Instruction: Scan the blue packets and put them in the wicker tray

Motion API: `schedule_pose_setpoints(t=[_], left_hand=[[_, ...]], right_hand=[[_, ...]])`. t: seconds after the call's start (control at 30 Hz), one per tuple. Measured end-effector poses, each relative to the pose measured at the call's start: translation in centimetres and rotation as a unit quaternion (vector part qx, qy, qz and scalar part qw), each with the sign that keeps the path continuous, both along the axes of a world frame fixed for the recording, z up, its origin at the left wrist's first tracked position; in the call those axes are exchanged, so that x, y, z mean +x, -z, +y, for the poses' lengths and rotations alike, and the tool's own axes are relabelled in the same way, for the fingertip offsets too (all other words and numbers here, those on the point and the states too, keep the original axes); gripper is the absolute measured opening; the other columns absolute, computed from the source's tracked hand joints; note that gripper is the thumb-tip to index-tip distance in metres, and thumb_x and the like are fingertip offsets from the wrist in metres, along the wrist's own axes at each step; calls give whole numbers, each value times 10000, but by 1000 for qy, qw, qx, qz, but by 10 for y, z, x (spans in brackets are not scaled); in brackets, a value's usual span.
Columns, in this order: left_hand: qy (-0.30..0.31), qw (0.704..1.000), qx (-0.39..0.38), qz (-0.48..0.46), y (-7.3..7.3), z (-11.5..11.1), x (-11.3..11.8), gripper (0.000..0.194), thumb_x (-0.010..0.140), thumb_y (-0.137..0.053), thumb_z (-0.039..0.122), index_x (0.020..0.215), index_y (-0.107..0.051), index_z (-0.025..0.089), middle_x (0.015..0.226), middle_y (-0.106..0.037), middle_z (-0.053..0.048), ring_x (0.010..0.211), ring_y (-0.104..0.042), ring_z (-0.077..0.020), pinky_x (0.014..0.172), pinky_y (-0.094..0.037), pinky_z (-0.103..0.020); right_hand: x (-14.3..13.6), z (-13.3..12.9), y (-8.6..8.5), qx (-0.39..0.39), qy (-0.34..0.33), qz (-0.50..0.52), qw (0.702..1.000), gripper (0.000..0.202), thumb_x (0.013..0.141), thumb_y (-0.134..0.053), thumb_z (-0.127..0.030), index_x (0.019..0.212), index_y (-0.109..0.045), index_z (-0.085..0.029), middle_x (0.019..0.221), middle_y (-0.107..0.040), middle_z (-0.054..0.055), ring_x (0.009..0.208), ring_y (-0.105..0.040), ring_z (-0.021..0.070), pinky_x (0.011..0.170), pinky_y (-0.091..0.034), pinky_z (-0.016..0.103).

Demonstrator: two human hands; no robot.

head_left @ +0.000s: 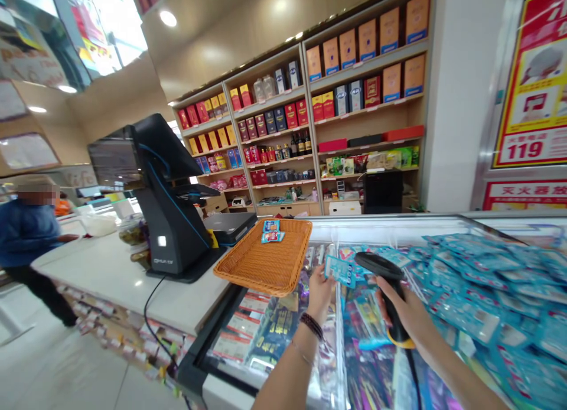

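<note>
Pinched by its left end, a light-blue packet (340, 272) is in my left hand (322, 289), over the glass-topped freezer. My right hand (401, 309) is wrapped round the handle of a black barcode scanner (390, 280), whose cable hangs down below. The scanner's head is just right of the packet, tilted toward it. To the left sits an orange-brown wicker basket (261, 268) with a couple of small blue packets (271, 231) near its back edge. A large heap of similar blue packets (482, 298) lies to the right of my right hand.
A black checkout terminal (170, 221) stands on the white counter (177, 306) at left, its cable running over the edge. The freezer (248, 392) shows packaged goods under its glass. Shelves of boxes (286, 117) line the back wall. A person in blue (29, 227) stands at far left.
</note>
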State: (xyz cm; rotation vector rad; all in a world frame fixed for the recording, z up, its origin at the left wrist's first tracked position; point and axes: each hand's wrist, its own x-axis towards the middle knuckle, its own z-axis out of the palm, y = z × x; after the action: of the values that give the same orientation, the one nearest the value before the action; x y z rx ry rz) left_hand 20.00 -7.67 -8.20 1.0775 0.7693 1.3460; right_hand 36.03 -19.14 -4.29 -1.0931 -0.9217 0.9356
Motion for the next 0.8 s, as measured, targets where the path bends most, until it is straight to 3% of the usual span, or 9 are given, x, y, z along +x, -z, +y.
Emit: schedule_pose_setpoints(t=[0.2, 0.5, 0.8], left_hand=[[0, 998, 8, -66, -3, -2, -5, 375, 730, -879, 318, 1057, -786, 160, 931, -795, -101, 905, -753, -214, 954, -577, -352], [-24, 999, 30, -9, -1, 2, -8, 236, 852, -731, 194, 1084, -771, 171, 1065, -780, -111, 954, -740, -198, 901, -602, -323], [-22, 998, 37, 36, -1, 1, -11, 214, 921, -671, 206, 1115, -757, 185, 1125, -766, -118, 999, -731, -210, 930, -606, -334]], right_hand=[[-3, -7, -6, -37, -44, -62, 996, 538, 729, -781, -723, 621, -545, -251, 446, -542, -40, 348, -471, 119, 379, -377, 266], [-9, -18, -9, -55, -98, -240, 964, 514, 875, -581, -733, 650, -522, -275, 399, -522, -45, 356, -470, 143, 453, -382, 296], [-16, -25, -15, -55, -95, -283, 953, 438, 876, -553, -701, 757, -544, -280, 446, -513, -64, 379, -506, 170, 464, -383, 316]])
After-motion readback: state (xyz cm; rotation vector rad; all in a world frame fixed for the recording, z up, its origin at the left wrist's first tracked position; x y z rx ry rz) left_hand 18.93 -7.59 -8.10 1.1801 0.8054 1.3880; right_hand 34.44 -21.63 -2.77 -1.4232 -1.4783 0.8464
